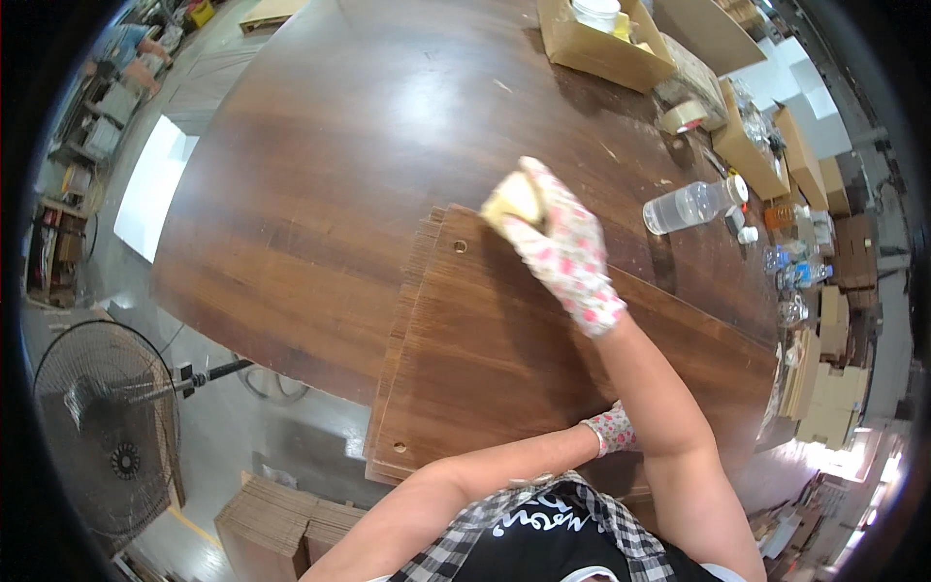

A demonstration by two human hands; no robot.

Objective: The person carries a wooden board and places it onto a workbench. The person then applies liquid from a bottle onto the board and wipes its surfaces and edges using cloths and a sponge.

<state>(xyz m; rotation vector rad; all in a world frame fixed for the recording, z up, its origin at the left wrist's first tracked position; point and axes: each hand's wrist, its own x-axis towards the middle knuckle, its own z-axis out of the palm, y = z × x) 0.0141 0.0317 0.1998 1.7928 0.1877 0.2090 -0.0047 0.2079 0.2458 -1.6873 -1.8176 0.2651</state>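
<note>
My right hand point(565, 242), in a white glove with pink flowers, is closed around a pale yellow sponge point(516, 200). It holds the sponge at the far edge of a brown wooden panel point(495, 335), close to the far left corner. Small round holes show near the panel's left corners, and edges of other panels peek out beneath it. My left hand point(611, 430), gloved alike, rests low over the panel's near side. My right forearm covers its fingers, so their grip is hidden.
The panels lie on a large brown table point(320, 194). To the right are a clear bottle point(690, 207), a tape roll point(685, 117) and open cardboard boxes point(606, 53). A standing fan point(107, 427) is at the left, beside stacked brown cardboard point(276, 519). Another person point(131, 53) is far left.
</note>
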